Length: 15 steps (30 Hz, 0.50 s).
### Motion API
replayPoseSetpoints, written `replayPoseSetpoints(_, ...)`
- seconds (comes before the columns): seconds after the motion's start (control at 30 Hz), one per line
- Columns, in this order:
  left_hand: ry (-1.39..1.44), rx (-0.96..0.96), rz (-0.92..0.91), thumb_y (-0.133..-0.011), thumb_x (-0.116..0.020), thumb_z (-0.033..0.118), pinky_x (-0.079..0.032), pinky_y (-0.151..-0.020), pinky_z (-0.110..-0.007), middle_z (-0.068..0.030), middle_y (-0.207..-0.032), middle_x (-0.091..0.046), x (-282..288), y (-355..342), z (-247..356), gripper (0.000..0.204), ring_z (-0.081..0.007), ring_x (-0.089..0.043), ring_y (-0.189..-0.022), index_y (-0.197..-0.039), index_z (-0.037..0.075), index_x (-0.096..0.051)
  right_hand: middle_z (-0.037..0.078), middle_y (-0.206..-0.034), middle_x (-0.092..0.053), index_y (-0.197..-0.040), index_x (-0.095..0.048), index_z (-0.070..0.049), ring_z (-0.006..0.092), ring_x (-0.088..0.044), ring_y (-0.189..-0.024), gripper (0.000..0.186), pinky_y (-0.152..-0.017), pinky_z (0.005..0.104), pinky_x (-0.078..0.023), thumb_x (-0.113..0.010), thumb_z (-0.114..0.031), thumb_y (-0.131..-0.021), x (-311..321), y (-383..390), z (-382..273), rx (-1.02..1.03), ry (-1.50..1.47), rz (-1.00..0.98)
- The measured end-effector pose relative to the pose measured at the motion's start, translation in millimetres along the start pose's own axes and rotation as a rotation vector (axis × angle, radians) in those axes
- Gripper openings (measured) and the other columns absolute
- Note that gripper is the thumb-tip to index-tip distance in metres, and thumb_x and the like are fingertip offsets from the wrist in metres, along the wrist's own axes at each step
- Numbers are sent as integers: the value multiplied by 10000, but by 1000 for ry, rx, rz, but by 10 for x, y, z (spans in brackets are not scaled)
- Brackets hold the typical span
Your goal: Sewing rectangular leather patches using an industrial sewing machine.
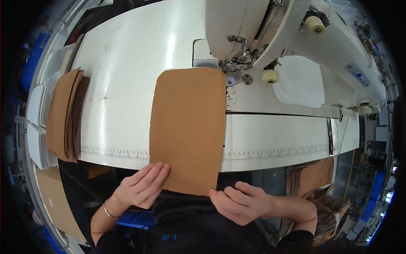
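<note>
A flat tan sheet (188, 127) with rounded corners, its material hard to tell, lies lengthwise on the white sewing table. Its far right corner reaches the presser foot (234, 65) of the sewing machine, and its near end hangs past the table's front edge. At the near left edge, my left hand (144, 186) is closed on the sheet, fingers on top and the thumb out of sight. My right hand (241, 202) pinches the near right corner between thumb and curled fingers.
The white machine head (338, 63) stands over the table's right side, with a white sheet (299, 80) beneath its arm. A stack of tan sheets (63, 114) sits at the left, beside white stacked pieces (37, 142). More tan pieces (315, 180) are below right. A ruler strip (275, 154) runs along the front.
</note>
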<state>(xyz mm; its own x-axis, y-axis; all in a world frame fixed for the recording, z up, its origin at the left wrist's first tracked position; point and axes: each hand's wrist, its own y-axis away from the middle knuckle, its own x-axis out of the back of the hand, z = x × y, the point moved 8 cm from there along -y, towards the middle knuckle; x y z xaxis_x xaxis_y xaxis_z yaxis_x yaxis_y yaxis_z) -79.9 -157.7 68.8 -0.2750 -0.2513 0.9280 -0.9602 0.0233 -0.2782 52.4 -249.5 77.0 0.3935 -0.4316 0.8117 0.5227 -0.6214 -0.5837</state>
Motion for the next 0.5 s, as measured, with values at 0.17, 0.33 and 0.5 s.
replayPoseSetpoints(0.17,-40,-80,-115,-912,-575,273,-508,-914,-343,-107,-1063,-658,-53,388,-76,300,-233,-624,-992,-964,-12,-654,103,-938,-639,-886,-662,8,243,-618,-981,193,-717,273,-449,-561,-119,-782,-223,64,4,-42,12,-70)
replayPoseSetpoints(0.33,320,134,154,-855,-659,202,-524,-802,-340,-114,-978,-632,167,105,-360,187,-247,-611,-970,-862,28,-591,115,-945,-645,-897,-667,8,257,-634,-988,206,-719,271,-450,-553,-122,-785,-190,108,-30,33,79,-116)
replayPoseSetpoints(0.5,529,332,108,-708,-726,25,-521,-813,-358,-134,-1096,-600,-295,-575,-621,268,-290,-596,-1003,-952,-5,-619,111,-947,-647,-897,-668,4,262,-639,-981,211,-702,269,-440,-534,-124,-797,-188,107,-20,67,96,-127)
